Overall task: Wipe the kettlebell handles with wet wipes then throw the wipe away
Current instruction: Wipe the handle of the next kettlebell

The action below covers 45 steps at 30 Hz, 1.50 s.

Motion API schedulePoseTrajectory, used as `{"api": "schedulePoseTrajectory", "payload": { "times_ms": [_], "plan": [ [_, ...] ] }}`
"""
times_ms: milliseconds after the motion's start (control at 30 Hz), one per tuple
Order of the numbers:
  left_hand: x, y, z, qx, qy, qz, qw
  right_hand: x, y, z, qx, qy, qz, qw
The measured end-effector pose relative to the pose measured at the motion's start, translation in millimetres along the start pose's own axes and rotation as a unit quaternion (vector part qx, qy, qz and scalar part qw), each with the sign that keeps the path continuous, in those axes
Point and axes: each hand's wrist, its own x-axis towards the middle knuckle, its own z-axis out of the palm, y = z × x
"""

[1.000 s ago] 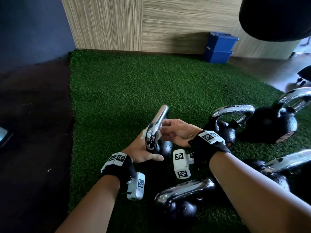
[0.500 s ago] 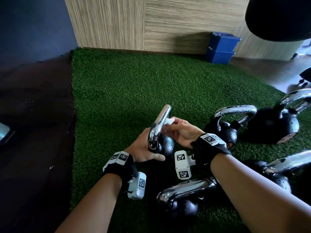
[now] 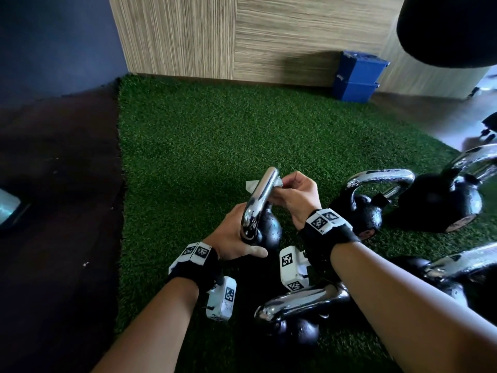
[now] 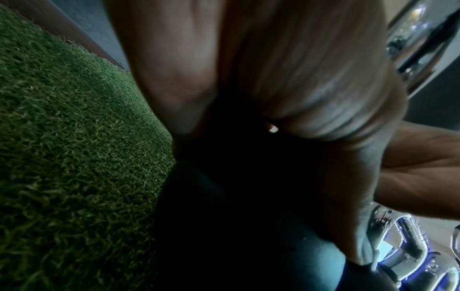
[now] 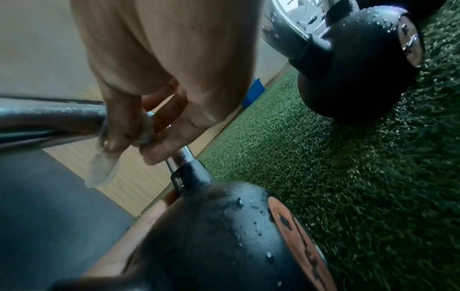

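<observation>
A small black kettlebell (image 3: 269,227) with a chrome handle (image 3: 259,200) is tilted up off the green turf. My left hand (image 3: 236,240) cups its ball from below and the left, thumb lying across the front; in the left wrist view the dark ball (image 4: 236,226) fills the frame under my palm. My right hand (image 3: 293,192) pinches a white wet wipe (image 3: 251,185) round the top of the handle. In the right wrist view the wipe (image 5: 102,169) hangs from my thumb and fingers on the chrome bar (image 5: 49,118).
Several more chrome-handled kettlebells lie on the turf (image 3: 201,146): one by my forearms (image 3: 298,313), two to the right (image 3: 376,195) (image 3: 443,200), one at the right edge (image 3: 457,267). Blue bins (image 3: 355,76) stand by the wooden wall. Dark flooring lies left.
My right hand has slid the wipe up the handle from its lower part to the top bend. The left hand keeps holding the ball.
</observation>
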Motion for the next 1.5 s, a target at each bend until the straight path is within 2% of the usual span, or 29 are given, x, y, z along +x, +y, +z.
{"api": "schedulePoseTrajectory", "payload": {
  "times_ms": [200, 300, 433, 600, 800, 967, 1067, 1133, 1200, 1333, 1500],
  "plan": [
    [-2.9, -1.5, 1.2, 0.002, 0.008, 0.0, 1.0, 2.9, 5.2, -1.8, -0.195, 0.07, -0.063, 0.976],
    [-3.9, -0.6, 1.9, 0.008, 0.016, 0.009, 1.0, 9.2, 5.0, 2.1, -0.242, 0.119, -0.041, 0.962],
    [-2.4, -2.1, 3.9, -0.003, 0.018, 0.008, 1.0, 13.8, 2.1, 5.8, -0.241, 0.132, 0.008, 0.961],
    [-1.7, -4.8, 5.2, 0.014, 0.007, 0.015, 1.0, 15.6, 0.0, 4.0, -0.259, 0.114, 0.049, 0.958],
    [-6.1, 9.6, 4.2, 0.032, 0.004, 0.046, 0.998, 10.9, 4.1, 3.2, -0.341, 0.082, 0.065, 0.934],
    [-27.5, 33.0, -7.2, 0.179, 0.015, 0.033, 0.983, 9.5, -9.9, 0.3, -0.417, 0.037, 0.032, 0.908],
    [-42.1, 57.9, -13.0, 0.182, 0.095, 0.042, 0.978, 4.1, -29.5, -6.6, -0.478, -0.049, -0.074, 0.874],
    [-45.4, 70.6, -12.2, 0.189, 0.147, 0.069, 0.969, 2.0, -42.9, -4.1, -0.536, -0.108, -0.113, 0.829],
    [-44.1, 82.9, -9.9, 0.202, 0.166, 0.087, 0.961, -0.8, -54.1, 1.5, -0.595, -0.127, -0.135, 0.782],
    [-40.9, 96.0, -17.4, 0.283, 0.146, 0.033, 0.947, -12.4, -68.6, 2.6, -0.633, -0.121, -0.135, 0.753],
    [-30.4, 102.9, -58.7, 0.391, 0.045, 0.01, 0.919, -24.5, -85.0, -9.3, -0.695, -0.112, -0.078, 0.706]
  ]
}}
